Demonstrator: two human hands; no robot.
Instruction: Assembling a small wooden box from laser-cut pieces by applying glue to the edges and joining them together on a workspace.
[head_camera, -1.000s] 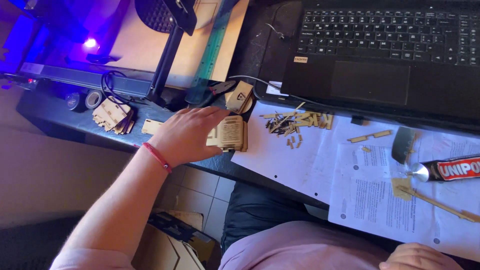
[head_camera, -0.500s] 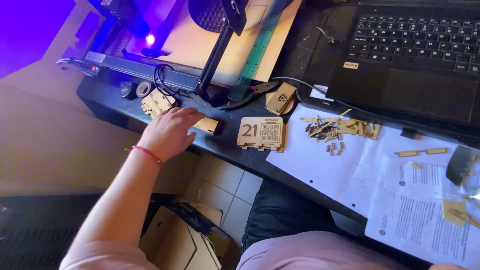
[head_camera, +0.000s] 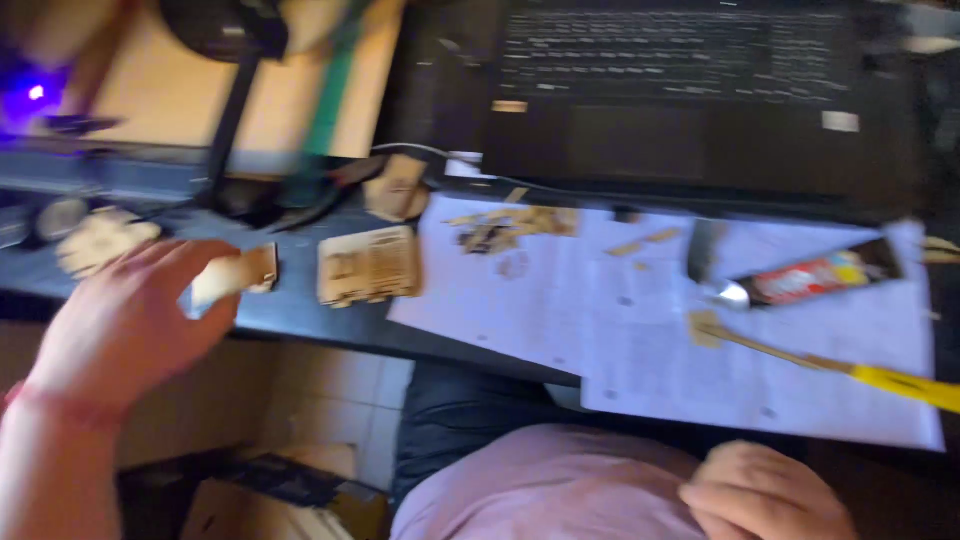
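Note:
The view is blurred. My left hand (head_camera: 120, 325) is at the desk's front left edge, with its fingertips closed on a small flat wooden piece (head_camera: 238, 275). Just right of it, a square wooden plate (head_camera: 368, 265) lies flat on the dark desk. Another wooden cut-out (head_camera: 98, 240) lies beyond my left hand. My right hand (head_camera: 770, 495) rests on my lap at the bottom right with its fingers curled, and I see nothing in it.
White paper sheets (head_camera: 650, 330) carry small wood scraps (head_camera: 510, 225), a glue tube (head_camera: 820, 275) and a yellow-handled tool (head_camera: 885, 380). A black laptop (head_camera: 690, 90) stands behind them. A cutting machine frame (head_camera: 235, 110) over a wooden sheet is at the back left, and a cardboard box (head_camera: 260, 505) is on the floor.
The camera swung right and down. My left hand came off the desk edge toward me with the small wooden piece in its fingers. My right hand is now in view on my lap.

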